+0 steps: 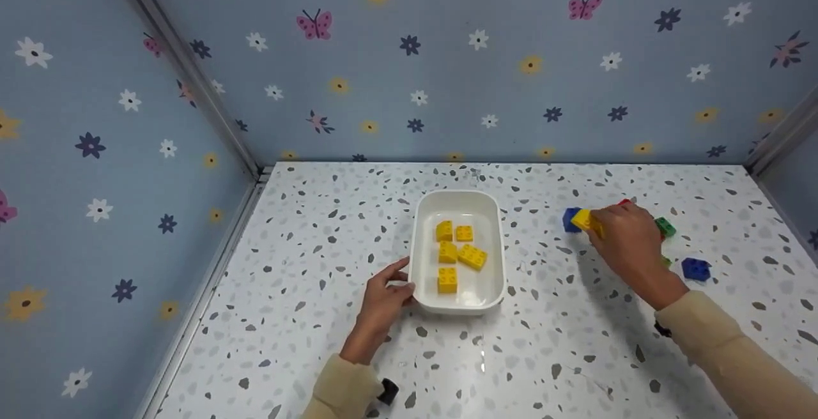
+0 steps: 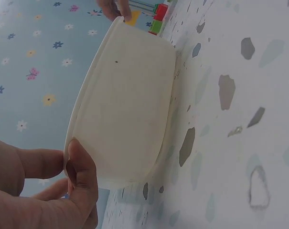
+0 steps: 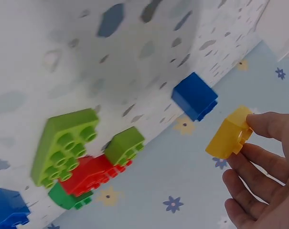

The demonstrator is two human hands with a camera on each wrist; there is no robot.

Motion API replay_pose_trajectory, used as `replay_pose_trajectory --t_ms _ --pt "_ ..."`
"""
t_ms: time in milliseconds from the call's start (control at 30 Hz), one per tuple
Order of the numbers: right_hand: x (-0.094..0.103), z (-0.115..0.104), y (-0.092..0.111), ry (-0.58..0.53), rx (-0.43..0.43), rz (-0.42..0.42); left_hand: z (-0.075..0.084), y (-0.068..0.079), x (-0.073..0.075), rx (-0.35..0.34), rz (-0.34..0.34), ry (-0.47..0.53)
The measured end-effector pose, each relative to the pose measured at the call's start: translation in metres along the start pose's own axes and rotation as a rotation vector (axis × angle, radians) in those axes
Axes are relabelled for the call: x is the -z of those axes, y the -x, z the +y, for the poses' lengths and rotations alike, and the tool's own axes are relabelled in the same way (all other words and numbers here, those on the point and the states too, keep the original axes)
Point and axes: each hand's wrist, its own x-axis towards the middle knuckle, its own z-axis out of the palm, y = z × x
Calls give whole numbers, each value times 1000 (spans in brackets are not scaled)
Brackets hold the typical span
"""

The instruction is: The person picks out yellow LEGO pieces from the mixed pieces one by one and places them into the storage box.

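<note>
At the left side of a white plastic container (image 1: pixel 457 309), my left hand (image 1: pixel 383 294) holds the rim with thumb and fingers. The left wrist view shows the thumb (image 2: pixel 82 167) against the outer wall. Several yellow toy bricks (image 1: pixel 472 257) lie inside the container. Over to the right, my right hand (image 1: pixel 629 240) pinches a yellow brick (image 3: pixel 230 132) between thumb and fingers, above the table. Near it on the table is a blue brick (image 3: pixel 195 97). The right hand partly covers the other bricks in the head view.
Around the right hand lie a light green brick (image 3: pixel 63 143), a smaller green one (image 3: pixel 125 145), a red brick (image 3: pixel 94 174), a dark green brick (image 1: pixel 665 227) and another blue brick (image 1: pixel 696 269). Flower-patterned panels (image 1: pixel 447 74) border the speckled table (image 1: pixel 319 214) at the back and sides.
</note>
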Motion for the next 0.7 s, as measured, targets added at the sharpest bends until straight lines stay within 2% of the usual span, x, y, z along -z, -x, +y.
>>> replay_pose_trajectory --t_ms 700 --pt "-10 -61 -16 -120 124 31 -2 -4 -1 13 12 -8"
